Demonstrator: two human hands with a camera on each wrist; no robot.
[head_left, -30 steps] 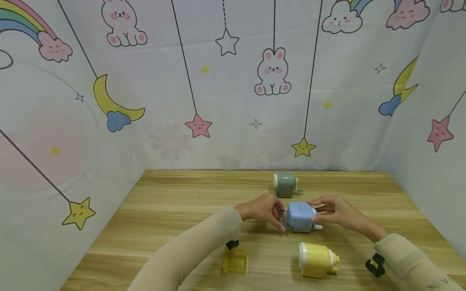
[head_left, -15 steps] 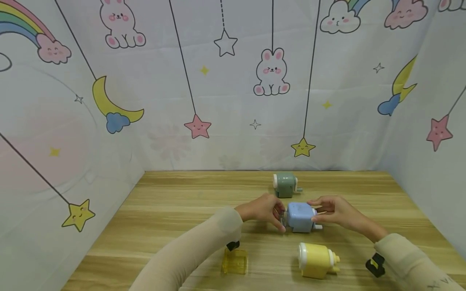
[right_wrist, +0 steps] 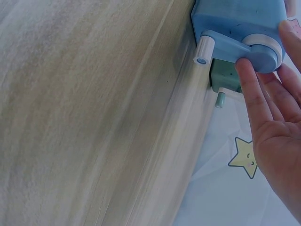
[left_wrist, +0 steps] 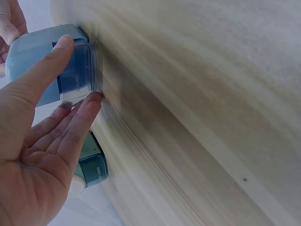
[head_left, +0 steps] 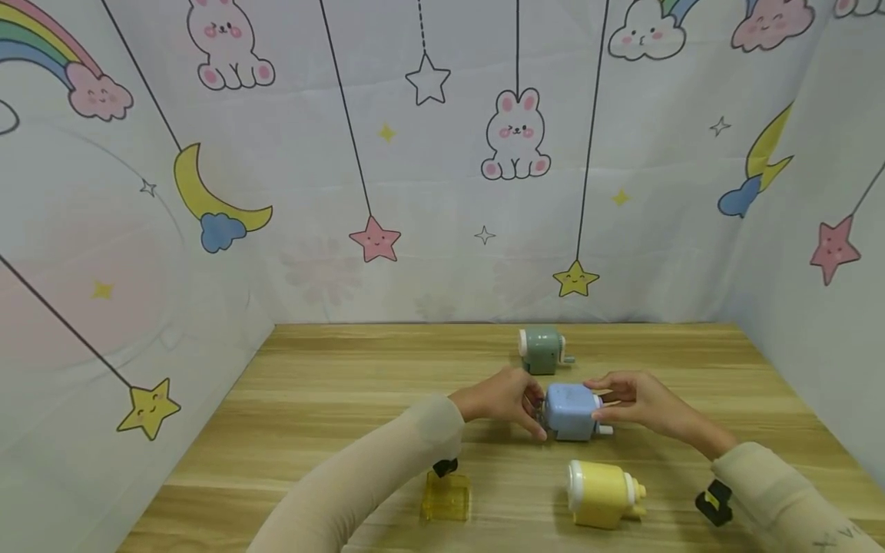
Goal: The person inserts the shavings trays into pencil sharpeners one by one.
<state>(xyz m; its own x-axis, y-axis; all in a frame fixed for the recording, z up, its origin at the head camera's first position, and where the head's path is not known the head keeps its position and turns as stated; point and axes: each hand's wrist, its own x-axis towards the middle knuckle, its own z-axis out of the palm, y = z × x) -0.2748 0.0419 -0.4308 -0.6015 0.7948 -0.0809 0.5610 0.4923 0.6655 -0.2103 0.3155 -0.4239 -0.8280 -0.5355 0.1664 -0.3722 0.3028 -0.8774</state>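
Observation:
A blue hand-crank pencil sharpener (head_left: 570, 412) stands on the wooden table between both hands. My left hand (head_left: 510, 401) pinches its clear shavings drawer (left_wrist: 77, 73), thumb on one side and fingertips on the other. The drawer sits in the sharpener's end, partly covered by the fingers in the head view. At the opposite end, my right hand (head_left: 643, 405) steadies the body around the crank side, with thumb and fingers spread over its edges. The blue crank arm (right_wrist: 228, 44) and its white knob (right_wrist: 204, 50) hang free of the fingers in the right wrist view.
Behind the blue one stands a green sharpener (head_left: 542, 351). Nearer the front are a yellow sharpener (head_left: 600, 495) and a see-through yellow drawer (head_left: 445, 497), the latter beside the left sleeve. Printed cloth walls (head_left: 442, 169) enclose the table (head_left: 332, 369) at back and sides.
My left hand has shifted slightly right, and the clear drawer has slid deeper into the blue sharpener. The right hand keeps its place on the body.

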